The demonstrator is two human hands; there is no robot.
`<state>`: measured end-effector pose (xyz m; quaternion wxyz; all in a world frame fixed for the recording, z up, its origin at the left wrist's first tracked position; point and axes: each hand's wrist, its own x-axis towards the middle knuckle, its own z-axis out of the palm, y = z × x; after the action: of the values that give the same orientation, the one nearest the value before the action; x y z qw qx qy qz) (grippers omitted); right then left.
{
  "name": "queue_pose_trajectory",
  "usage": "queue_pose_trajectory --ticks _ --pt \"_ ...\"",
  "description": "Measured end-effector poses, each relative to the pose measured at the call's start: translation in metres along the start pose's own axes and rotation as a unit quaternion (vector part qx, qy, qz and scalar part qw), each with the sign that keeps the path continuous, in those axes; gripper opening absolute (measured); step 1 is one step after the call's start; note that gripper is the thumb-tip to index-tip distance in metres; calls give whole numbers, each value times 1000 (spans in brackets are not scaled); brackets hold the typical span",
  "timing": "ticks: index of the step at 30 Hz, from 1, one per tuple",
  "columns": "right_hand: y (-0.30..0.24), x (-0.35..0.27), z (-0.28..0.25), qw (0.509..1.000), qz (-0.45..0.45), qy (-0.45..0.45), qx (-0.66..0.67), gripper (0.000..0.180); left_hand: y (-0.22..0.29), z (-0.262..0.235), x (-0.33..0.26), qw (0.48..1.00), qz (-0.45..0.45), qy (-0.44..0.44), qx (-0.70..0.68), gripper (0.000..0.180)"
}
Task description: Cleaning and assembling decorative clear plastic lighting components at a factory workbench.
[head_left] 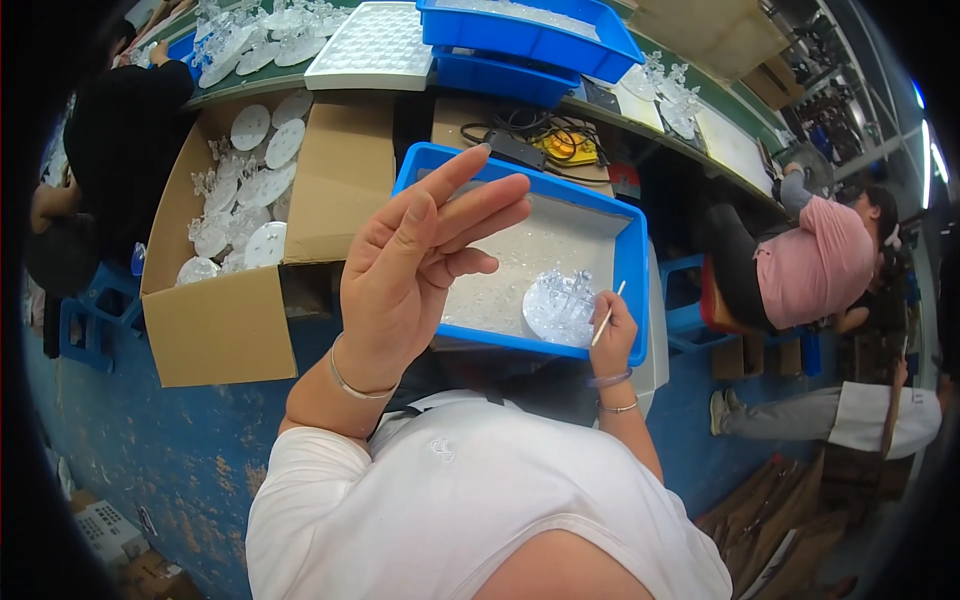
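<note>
My left hand point(425, 258) is raised in front of me, palm up, fingers spread and holding nothing. It hovers over the near left corner of a blue plastic bin point(632, 262) on my lap. Inside the bin lie small clear plastic bits and a round clear plastic disc point(560, 306) with raised clear parts on it. My right hand point(612, 335) rests on the bin's near rim beside the disc and grips a thin white stick point(608, 314). Both wrists wear thin bangles.
An open cardboard box point(215, 325) with several round clear discs stands at my left. Behind it a bench carries a white tray point(372, 45) and two stacked blue bins point(530, 35). A person in pink point(815, 265) sits at right; another in black point(115, 140) at left.
</note>
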<state>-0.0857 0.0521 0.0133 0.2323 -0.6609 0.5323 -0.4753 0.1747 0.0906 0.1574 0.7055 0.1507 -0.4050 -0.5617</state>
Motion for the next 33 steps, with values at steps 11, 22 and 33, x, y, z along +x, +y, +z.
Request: queue_pose_trajectory --ticks 11,22,33 --pt "-1 5 0 1000 3 -2 -1 19 2 4 3 1000 -8 6 -19 45" --pt "40 -3 4 999 48 -2 7 18 16 29 4 917 320 -213 -102 38" --pt "33 1 -2 998 37 -13 54 19 -35 90 4 898 366 -162 -182 38"
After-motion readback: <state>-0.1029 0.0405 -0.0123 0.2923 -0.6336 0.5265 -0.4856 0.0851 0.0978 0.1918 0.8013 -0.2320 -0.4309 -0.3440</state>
